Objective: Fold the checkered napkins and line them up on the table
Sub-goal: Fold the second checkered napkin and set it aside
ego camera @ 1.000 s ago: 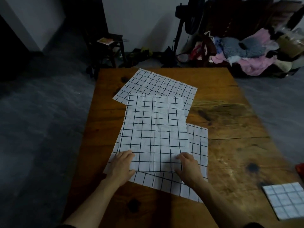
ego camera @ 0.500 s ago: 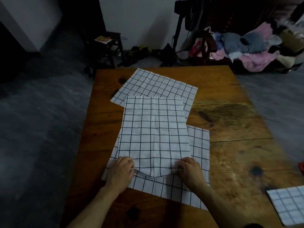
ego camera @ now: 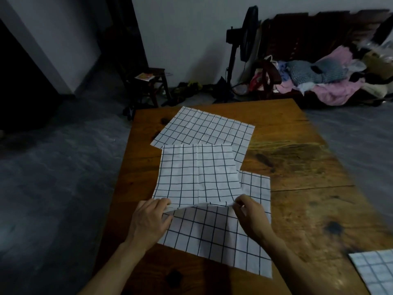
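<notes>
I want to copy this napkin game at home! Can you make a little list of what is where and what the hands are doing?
Table: brown wooden table
Top napkin: white black-checked cloth napkin, near edge lifted
Left hand: pinches its near left corner
Right hand: pinches its near right corner
Underneath: near flat napkin
Far end: far flat napkin
Right edge: folded checked napkin

White with a thin black grid, that's the top napkin (ego camera: 197, 173), and the same check runs across the far napkin (ego camera: 204, 129) and the near napkin (ego camera: 217, 235). The folded napkin (ego camera: 374, 269) looks paler, its lines greyer. Warm orange-brown table (ego camera: 308, 188), dark knots. Grey floor (ego camera: 53, 177), pink clothes (ego camera: 336, 92) behind.
</notes>
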`<control>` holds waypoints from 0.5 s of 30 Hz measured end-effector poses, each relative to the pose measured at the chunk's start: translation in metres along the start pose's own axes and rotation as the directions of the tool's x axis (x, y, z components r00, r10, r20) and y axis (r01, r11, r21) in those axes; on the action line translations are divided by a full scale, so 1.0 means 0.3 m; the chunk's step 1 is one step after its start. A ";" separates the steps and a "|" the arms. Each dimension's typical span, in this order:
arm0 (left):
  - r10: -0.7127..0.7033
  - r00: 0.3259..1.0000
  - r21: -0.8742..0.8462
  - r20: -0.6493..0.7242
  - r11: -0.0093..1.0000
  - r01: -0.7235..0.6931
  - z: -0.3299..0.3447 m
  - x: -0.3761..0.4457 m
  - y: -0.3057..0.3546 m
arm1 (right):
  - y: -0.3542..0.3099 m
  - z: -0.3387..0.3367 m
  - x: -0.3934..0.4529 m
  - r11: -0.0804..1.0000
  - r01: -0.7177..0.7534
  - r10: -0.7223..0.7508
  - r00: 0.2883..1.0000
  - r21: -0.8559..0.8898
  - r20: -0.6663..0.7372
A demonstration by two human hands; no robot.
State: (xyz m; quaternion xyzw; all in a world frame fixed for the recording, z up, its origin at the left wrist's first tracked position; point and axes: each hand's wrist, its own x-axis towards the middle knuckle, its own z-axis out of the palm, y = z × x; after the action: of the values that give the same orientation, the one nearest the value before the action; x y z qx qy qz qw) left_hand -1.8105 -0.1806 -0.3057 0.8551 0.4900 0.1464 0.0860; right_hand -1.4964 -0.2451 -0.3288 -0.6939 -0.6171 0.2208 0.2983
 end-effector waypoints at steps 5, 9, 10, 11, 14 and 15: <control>-0.070 0.998 0.024 0.010 0.997 0.070 -0.059 -0.060 0.013 | -0.039 -0.032 -0.020 0.998 0.049 -0.050 0.998 0.042 0.029; -0.125 0.992 -0.064 -0.023 0.990 0.123 -0.126 -0.100 0.046 | -0.101 -0.030 -0.084 0.974 0.137 -0.116 0.985 -0.179 0.125; -0.124 0.992 -0.068 -0.023 0.990 0.122 -0.144 -0.101 0.053 | -0.123 -0.011 -0.103 0.948 0.173 -0.139 0.980 -0.266 0.140; -0.113 0.993 -0.070 -0.020 0.991 0.112 -0.154 -0.101 0.054 | -0.144 0.012 -0.115 0.926 0.190 -0.148 0.978 -0.327 0.148; -0.078 0.996 -0.088 -0.034 0.993 0.075 -0.207 -0.129 0.055 | -0.213 0.060 -0.149 0.911 0.191 -0.184 0.981 -0.364 0.055; -0.070 0.996 -0.094 -0.055 0.993 0.065 -0.235 -0.149 0.050 | -0.243 0.063 -0.159 0.919 0.173 -0.184 0.983 -0.354 0.004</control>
State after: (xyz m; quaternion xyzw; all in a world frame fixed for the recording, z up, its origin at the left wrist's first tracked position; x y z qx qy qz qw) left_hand -1.8431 -0.2266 -0.2424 0.8285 0.5137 0.1905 0.1160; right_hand -1.5686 -0.2852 -0.2954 -0.6801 -0.7029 0.0682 0.1969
